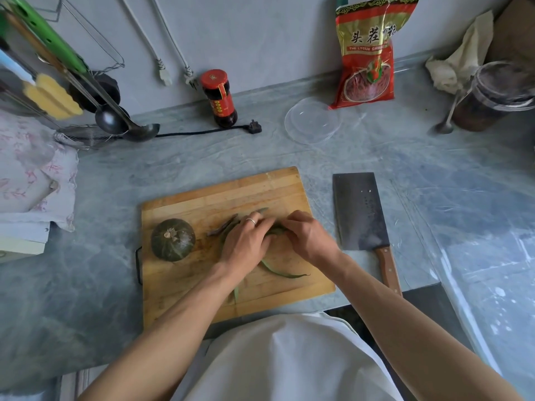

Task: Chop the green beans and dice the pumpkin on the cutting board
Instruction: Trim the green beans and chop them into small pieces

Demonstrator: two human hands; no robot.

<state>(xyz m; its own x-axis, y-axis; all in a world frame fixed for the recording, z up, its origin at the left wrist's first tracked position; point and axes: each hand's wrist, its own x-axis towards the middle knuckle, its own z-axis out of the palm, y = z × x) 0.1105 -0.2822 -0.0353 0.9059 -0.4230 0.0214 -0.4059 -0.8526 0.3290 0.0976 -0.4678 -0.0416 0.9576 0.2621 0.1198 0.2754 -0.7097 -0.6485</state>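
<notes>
Both arms reach in over the board point(220, 198), and the two hands meet knuckles-up in its middle. The left hand point(246, 241) and right hand point(307, 235) each curl their fingers around the beans point(278, 231), bunching them on the board. The whole pumpkin point(172, 240) sits on the board's left side, and the knife point(359, 212) lies flat on the counter just right of the board.

One cutting board point(220, 198); one whole pumpkin point(172, 240); one cleaver point(359, 212); green beans point(282, 272) in a loose bunch, partly under the hands, so their number cannot be told; one dark sauce bottle point(219, 97); one red packet point(367, 50); one clear plastic lid point(312, 120); two ladles point(111, 120); one lidded jar point(492, 96); one spoon point(445, 123).
</notes>
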